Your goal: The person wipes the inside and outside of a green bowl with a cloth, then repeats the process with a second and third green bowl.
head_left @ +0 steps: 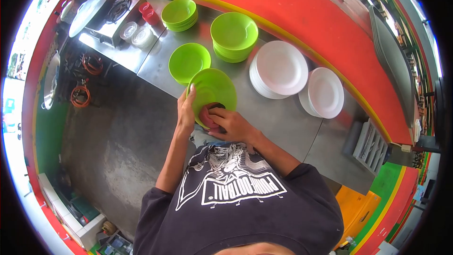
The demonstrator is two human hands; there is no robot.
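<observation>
My left hand (186, 108) grips the left rim of a green bowl (214, 87), which is tilted in front of my chest. My right hand (231, 123) is closed on a reddish cloth with a dark part (207, 115), pressed against the bowl's near inner side. Just beyond is another green bowl or short stack (189, 62) on the metal counter. Behind it stand a taller stack of green bowls (234, 33) and a stack of green plates or shallow bowls (179, 13).
White plates (281, 69) and a second white stack (324, 93) stand to the right on the steel counter (278, 118). A grey cutlery rack (370, 146) sits at the right end. Left are red cups (150, 16), clear containers (141, 36) and a gas stove (115, 12).
</observation>
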